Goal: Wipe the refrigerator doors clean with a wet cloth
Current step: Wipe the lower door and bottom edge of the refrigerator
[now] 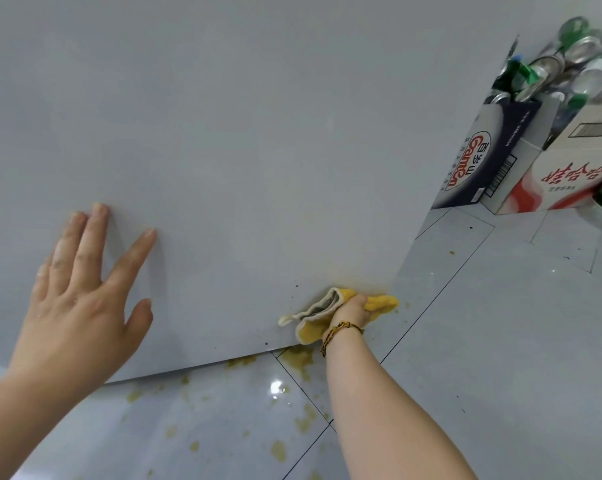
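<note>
L grip (74, 296) flat on door (258, 133) — cloth (384, 303) in R grip (353, 310)

The refrigerator door (258, 133) runs off the top and left of the frame, no full outline. Lower centre, the right hand (353, 311) has its fingertips buried in the yellow cloth (308, 332), and the hand covers the cloth's middle. Both forearms are cut by the bottom edge. Upper right, the cans (569, 64) are blurred, labels unreadable. The door edge hides part of the dark blue box (493, 161); its small print can't be read.
</note>
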The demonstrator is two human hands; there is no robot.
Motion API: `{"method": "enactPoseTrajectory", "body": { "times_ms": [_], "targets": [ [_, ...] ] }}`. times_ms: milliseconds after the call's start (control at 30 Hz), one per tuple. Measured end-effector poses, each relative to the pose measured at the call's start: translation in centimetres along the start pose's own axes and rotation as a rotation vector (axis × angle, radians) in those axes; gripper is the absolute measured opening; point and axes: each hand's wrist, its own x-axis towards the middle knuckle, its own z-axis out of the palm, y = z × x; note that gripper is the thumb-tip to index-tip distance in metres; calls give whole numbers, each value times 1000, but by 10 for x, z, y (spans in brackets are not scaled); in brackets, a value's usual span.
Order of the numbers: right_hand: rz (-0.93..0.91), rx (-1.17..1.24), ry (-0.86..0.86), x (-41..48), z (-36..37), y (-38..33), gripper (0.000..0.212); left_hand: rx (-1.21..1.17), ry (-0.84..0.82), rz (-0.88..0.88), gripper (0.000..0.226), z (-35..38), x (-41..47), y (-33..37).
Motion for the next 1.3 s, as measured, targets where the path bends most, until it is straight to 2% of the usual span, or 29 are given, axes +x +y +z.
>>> {"method": "enactPoseTrajectory", "body": {
  "times_ms": [67, 133, 200, 233, 300, 367, 433, 533, 633, 700, 800, 867, 933, 1000, 1067, 1133, 1167, 1233, 1300],
  "targets": [
    [54, 33, -84, 25, 2, 24, 69, 1, 2, -9, 63, 0, 0, 3],
    [92, -10, -140, 48, 7, 52, 68, -3, 5, -25, 63, 0, 0, 5],
    [99, -50, -186, 10, 6, 38, 62, 5, 3, -33, 64, 0, 0, 7],
    [33, -83, -175, -24, 5, 18, 59, 18, 3, -32, 64, -1, 0, 7],
    [-291, -131, -90, -47, 7, -2, 59, 62, 15, -20, 64, -5, 0, 7],
    [-804, -132, -55, -63, 7, -24, 66, 89, 22, -11, 65, -9, -2, 6],
    [-1294, -199, -117, -65, 8, -31, 69, 99, 33, 1, 65, -11, -5, 2],
    [-1776, -534, -132, -47, 5, -11, 65, 94, 23, -10, 65, -11, -13, -6],
    [-2241, -980, -65, -18, -9, 27, 83, 39, -9, -71, 65, -12, -21, -10],
    [-2462, -1109, -73, -3, -14, 33, 88, -1, -13, -142, 65, -18, -25, -17],
    [-2640, -1125, -52, 5, -16, 16, 76, -81, 44, -277, 69, -26, -31, -27],
    [-2750, -1058, -75, -5, -11, -4, 65, -162, 104, -473, 77, -34, -36, -33],
    [-2797, -923, -91, -33, 5, -29, 65, -268, 138, -708, 81, -43, -40, -44],
    [-2735, -807, -67, -69, 25, -53, 72, -355, 178, -845, 77, -50, -40, -57],
    [-2627, -703, -33, -110, 48, -64, 67, -487, 205, -949, 71, -60, -40, -74],
    [-2513, -660, -17, -143, 64, -55, 61, -697, 148, -1047, 67, -66, -41, -88],
    [-2498, -680, -16, -151, 68, -46, 65, -791, 107, -1064, 67, -67, -41, -93],
    [-2635, -770, -59, -155, 76, -23, 74, -900, 66, -1053, 71, -68, -44, -103],
    [-2913, -896, -192, -157, 82, -10, 66, -965, 66, -1040, 71, -72, -48, -112]
  ]
}}
